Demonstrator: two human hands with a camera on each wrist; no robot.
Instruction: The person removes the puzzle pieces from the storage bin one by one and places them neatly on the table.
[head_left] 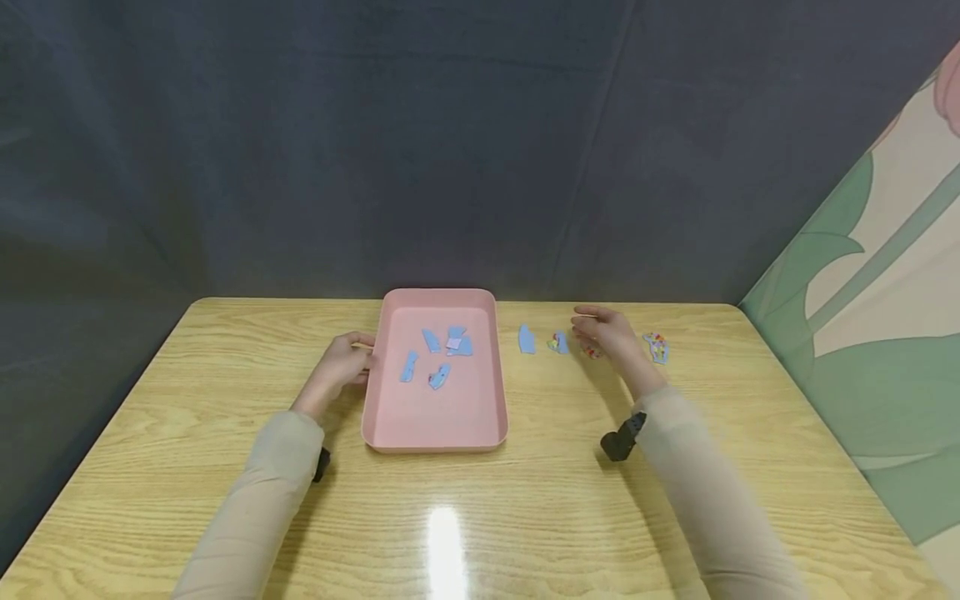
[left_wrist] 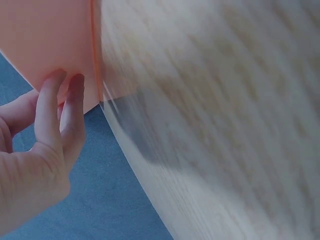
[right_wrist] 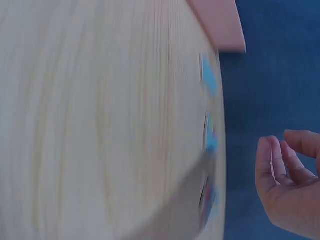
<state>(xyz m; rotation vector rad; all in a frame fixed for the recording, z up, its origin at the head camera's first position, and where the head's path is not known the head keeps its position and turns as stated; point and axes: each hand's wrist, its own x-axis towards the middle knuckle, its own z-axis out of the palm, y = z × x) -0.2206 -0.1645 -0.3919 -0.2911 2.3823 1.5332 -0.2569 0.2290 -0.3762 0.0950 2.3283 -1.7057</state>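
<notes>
My left hand (head_left: 343, 362) rests its fingertips against the outer left wall of a pink tray (head_left: 435, 421). In the left wrist view, two lightly bent fingers (left_wrist: 47, 117) touch that wall close to its corner. Several irregular flat blue pieces, like puzzle pieces (head_left: 408, 367), lie scattered inside the tray. My right hand (head_left: 609, 332) hovers over the table right of the tray, thumb and fingers apart and loosely curved, nothing between them. Under it, a red-patterned piece (head_left: 592, 350) is partly covered by the hand.
Between tray and right hand lie a plain blue piece (head_left: 527, 339) and a blue piece with a coloured pattern (head_left: 559, 342). Farther right is another multicoloured piece (head_left: 657, 348). A dark curtain (head_left: 450, 150) hangs behind the wooden table's (head_left: 555, 517) far edge.
</notes>
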